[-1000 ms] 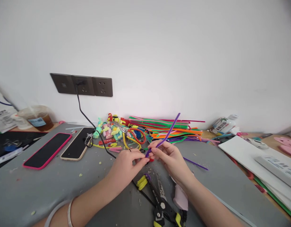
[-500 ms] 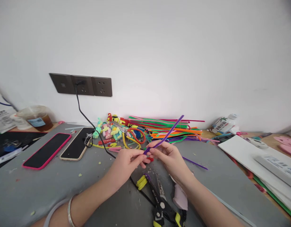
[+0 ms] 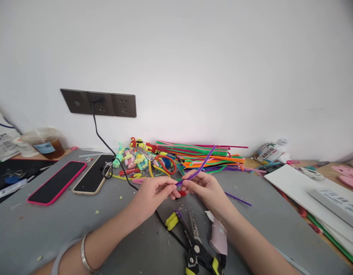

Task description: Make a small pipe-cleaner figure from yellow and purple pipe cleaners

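Observation:
Both hands meet over the middle of a grey mat [image 3: 50,225]. My left hand [image 3: 153,194] pinches the near end of a purple pipe cleaner [image 3: 201,166]. My right hand [image 3: 205,189] grips the same pipe cleaner just beyond, fingers curled round it. The stem slants up and away to the right, over a pile of coloured pipe cleaners [image 3: 202,154] by the wall. Something small and red [image 3: 182,193] shows under the fingertips. Black and yellow pliers [image 3: 193,244] lie just below the hands.
Two phones [image 3: 57,181] lie at the left, with a black cable [image 3: 107,147] running from a wall socket. Small pipe-cleaner figures [image 3: 136,156] sit by the pile. A drink cup [image 3: 46,143] stands far left. White boards [image 3: 308,191] and a pink glue gun [image 3: 219,238] lie right.
The far end of the purple pipe cleaner has dropped lower and flatter. My hands have stayed together at the same spot, shifting only slightly.

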Demonstrator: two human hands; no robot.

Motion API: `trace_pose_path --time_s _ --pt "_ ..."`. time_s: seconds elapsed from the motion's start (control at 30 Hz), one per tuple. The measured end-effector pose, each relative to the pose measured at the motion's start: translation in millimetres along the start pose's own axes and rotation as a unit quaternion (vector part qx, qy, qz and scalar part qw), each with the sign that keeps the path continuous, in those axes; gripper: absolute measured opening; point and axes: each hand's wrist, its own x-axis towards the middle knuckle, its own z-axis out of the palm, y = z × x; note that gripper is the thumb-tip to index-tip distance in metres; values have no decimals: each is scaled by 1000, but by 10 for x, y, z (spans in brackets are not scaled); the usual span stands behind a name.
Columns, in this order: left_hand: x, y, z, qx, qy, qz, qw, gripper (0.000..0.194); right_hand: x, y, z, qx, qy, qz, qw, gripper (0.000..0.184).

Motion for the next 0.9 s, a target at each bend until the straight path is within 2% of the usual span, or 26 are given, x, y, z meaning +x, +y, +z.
trace_pose_path --time_s 0.2,0.27,0.33,0.43,0.53,0.6,0.73,0.8,0.9 --pt "16 -22 -5 -43 18 2 999 22 -12 3 -2 6 -13 5 1000 34" --pt "25 -30 9 -91 37 -12 995 25 -18 14 3 -1 4 -29 1000 32" --pt "35 -30 21 -152 63 -43 985 31 -38 20 10 -29 43 -104 993 25" --pt "40 -13 39 -241 65 -116 961 39 -98 21 21 -136 93 -267 950 9" --pt "27 21 62 -282 32 -151 947 40 -164 20 20 -277 68 -384 878 11" --pt "15 47 76 -284 29 -143 948 39 -190 20 12 -339 46 -412 845 15" --pt "0 86 89 -276 43 -123 952 33 -194 20 3 -391 28 -439 809 12" --pt "1 88 94 -280 47 -124 951 33 -184 24 7 -397 29 -446 802 10" --pt "6 68 102 -303 57 -128 943 32 -173 34 18 -385 24 -439 811 11"
